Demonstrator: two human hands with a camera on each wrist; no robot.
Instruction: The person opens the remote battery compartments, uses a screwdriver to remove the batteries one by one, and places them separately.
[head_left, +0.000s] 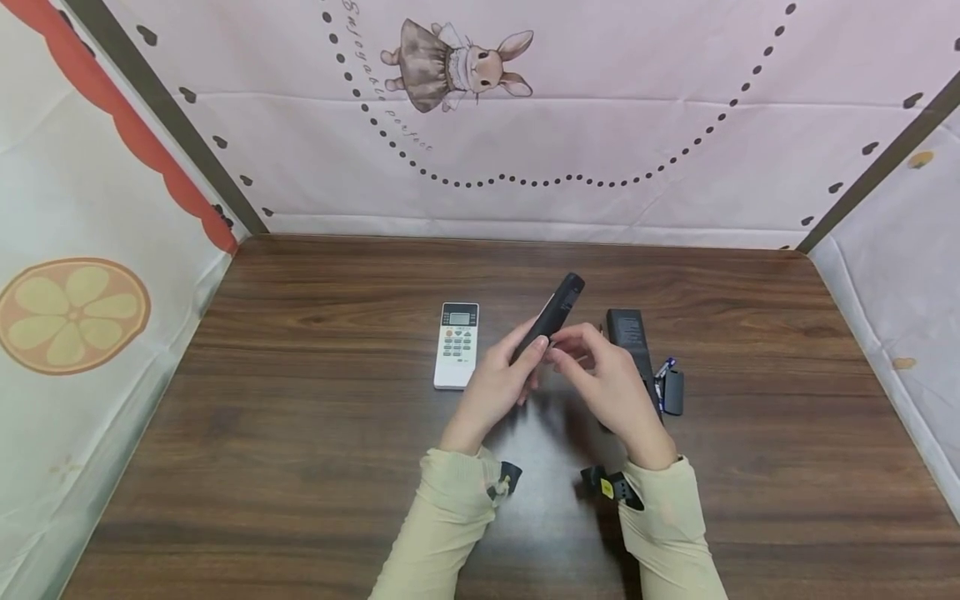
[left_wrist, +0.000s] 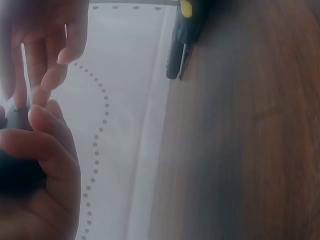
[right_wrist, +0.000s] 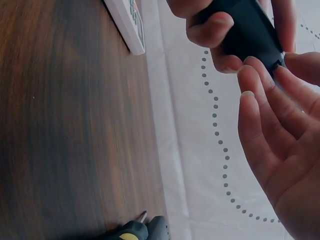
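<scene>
Mid-frame, the left hand (head_left: 497,373) curls round the black remote (head_left: 557,312) while the right hand (head_left: 609,377) pinches its edge with bent fingertips; a harder tug could twist it loose

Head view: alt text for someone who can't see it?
A person's left hand holds a dark handheld device above a wooden table, right hand touching its edge. A white remote control lies to its left; a partly hidden black object and a small dark piece lie to its right.
</scene>
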